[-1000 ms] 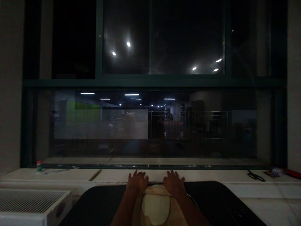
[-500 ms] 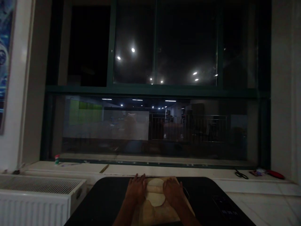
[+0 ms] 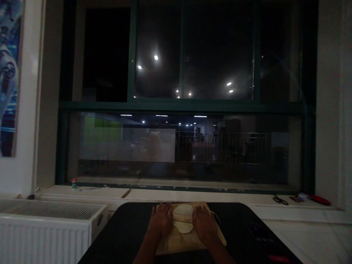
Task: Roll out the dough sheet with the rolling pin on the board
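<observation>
A flat, pale round of dough (image 3: 183, 228) lies on a wooden board (image 3: 176, 246) at the bottom centre of the head view. Across its middle runs a wooden rolling pin (image 3: 182, 219). My left hand (image 3: 162, 220) presses on the pin's left end, with its fingers pointing forward. On the right end rests my right hand (image 3: 202, 221), its fingers likewise forward over the pin. Both palms hide the pin's ends. Dough shows on the far and near sides of the pin.
The board rests on a black table (image 3: 129, 227). A phone-like lit display (image 3: 261, 236) lies at right, with a red item (image 3: 278, 259) nearer me. Scissors (image 3: 280, 200) and a small red-capped bottle (image 3: 74, 183) are on the windowsill. A white radiator (image 3: 46, 227) stands left.
The camera view has shifted slightly, bringing the board's near edge and the red item into sight. Both hands stay on the rolling pin, which lies slightly nearer the dough's middle.
</observation>
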Demonstrator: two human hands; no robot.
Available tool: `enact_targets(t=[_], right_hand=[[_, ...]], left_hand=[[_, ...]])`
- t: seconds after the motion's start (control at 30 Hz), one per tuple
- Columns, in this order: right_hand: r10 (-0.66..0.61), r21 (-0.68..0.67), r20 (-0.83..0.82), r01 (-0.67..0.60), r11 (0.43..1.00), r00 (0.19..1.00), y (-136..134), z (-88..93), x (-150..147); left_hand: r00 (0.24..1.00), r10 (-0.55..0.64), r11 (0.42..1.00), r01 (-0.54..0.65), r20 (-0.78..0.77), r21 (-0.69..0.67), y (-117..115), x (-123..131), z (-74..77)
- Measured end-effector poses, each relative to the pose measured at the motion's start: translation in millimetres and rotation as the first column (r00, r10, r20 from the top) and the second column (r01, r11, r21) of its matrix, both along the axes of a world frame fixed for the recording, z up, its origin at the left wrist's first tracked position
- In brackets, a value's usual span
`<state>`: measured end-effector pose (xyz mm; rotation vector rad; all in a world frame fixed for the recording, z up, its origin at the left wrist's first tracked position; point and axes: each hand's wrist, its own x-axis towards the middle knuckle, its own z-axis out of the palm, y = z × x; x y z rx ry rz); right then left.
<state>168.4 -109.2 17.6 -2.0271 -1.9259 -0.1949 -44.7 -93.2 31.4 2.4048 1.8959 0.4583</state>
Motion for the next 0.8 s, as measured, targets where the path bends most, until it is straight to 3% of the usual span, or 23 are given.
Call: enact_targets(t=[0.2, 0.5, 0.63, 0.8], right_hand=[[-0.034, 0.018, -0.023, 0.035, 0.999, 0.999, 35, -2.4, 2], [-0.019, -0.077, -0.052, 0.015, 0.997, 0.998, 96, -7.7, 18], [-0.024, -0.101, -0.049, 0.019, 0.995, 0.999, 102, -2.5, 18], [-0.074, -0.086, -0.056, 0.069, 0.994, 0.996, 94, 2.8, 14]], left_hand=[[0.999, -0.001, 1.000, 0.001, -0.043, -0.002, 36, 8, 3.8], [0.999, 0.054, 0.998, -0.054, -0.002, 0.045, 97, 23, -4.5], [0.998, 0.066, 0.997, -0.066, -0.010, 0.029, 103, 24, -3.4], [0.997, 0.063, 0.998, -0.062, -0.033, 0.027, 90, 22, 2.2]])
